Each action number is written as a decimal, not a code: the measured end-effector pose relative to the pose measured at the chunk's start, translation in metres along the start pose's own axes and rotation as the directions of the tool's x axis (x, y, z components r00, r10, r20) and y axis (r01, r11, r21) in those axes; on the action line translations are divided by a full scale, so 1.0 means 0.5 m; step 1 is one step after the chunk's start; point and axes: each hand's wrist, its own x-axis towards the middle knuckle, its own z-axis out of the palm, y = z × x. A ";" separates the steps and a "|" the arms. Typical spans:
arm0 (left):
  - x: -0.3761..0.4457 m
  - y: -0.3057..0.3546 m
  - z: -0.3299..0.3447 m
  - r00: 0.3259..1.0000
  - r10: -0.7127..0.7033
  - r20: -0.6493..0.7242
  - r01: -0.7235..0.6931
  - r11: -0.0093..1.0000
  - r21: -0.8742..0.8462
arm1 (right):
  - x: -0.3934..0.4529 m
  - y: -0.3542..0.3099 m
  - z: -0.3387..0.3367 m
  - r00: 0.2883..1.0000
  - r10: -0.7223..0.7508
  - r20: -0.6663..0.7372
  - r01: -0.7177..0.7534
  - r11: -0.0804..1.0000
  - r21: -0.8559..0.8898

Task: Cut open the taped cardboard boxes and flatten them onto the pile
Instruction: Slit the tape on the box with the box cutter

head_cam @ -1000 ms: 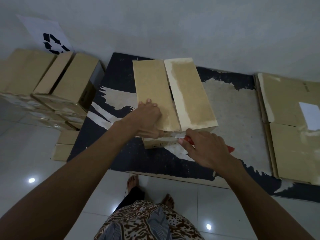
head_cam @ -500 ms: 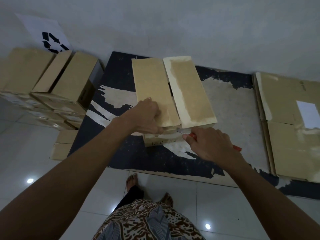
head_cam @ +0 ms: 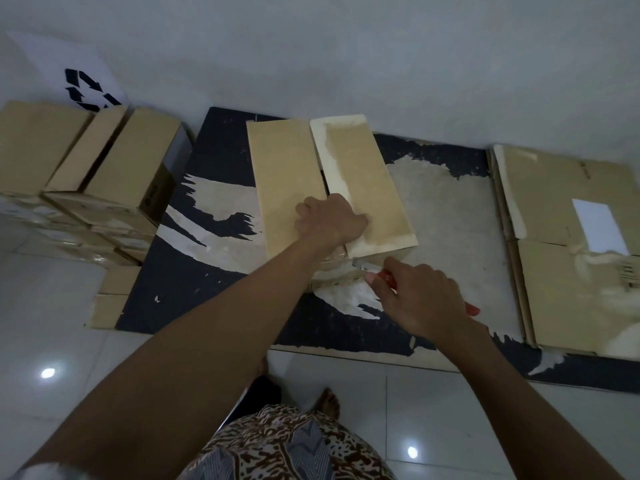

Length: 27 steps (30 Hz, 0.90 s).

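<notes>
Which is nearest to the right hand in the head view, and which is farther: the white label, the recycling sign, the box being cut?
1. Box being cut: just ahead of the right hand.
2. White label: on the flattened cardboard to the right.
3. Recycling sign: far left, against the wall.
</notes>
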 end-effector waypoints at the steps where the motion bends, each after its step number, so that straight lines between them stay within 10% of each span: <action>1: 0.003 0.006 -0.002 1.000 -0.029 0.011 0.029 0.999 -0.030 | 0.000 -0.003 0.002 1.000 -0.001 0.005 0.001 1.000 0.008; 27: 0.018 -0.020 0.006 0.999 -0.030 -0.027 0.019 0.939 -0.344 | 0.008 -0.082 0.029 0.988 0.155 0.021 -0.156 0.988 0.019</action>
